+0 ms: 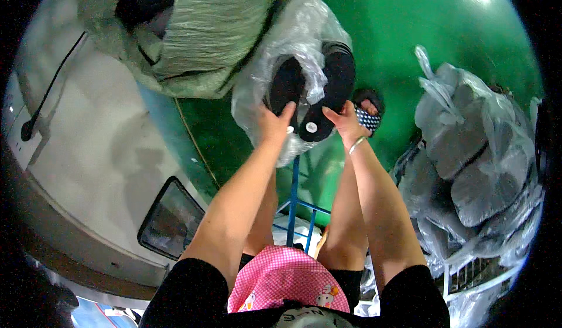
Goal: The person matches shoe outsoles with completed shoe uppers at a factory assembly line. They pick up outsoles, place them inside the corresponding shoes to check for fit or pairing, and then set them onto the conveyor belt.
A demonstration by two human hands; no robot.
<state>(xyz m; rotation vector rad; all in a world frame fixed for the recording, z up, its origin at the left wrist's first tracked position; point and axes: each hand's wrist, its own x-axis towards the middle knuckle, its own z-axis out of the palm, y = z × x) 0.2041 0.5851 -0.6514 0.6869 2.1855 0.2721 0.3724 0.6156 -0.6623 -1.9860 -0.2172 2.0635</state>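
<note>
**Both hands on dark caps in a plastic bag**

The left hand (274,122) grips one black cap (285,85); the right hand (344,121) grips another black cap (328,97). Both caps sit, apparently, inside a clear plastic bag (281,47) above the green floor (398,29), near a blue trolley frame (294,199).

Two black caps are held out over the green floor (410,29). The left cap (285,85) is seen dark and rounded, half sunk in a crumpled clear plastic bag (293,29), and is gripped at its lower edge by the left hand (274,123). The right cap (333,88) is stretched lengthwise, its ribbed band at the top and a round white sticker on the brim at the bottom; it is held from the right side by the right hand (344,123). The caps are just beside each other.
</note>
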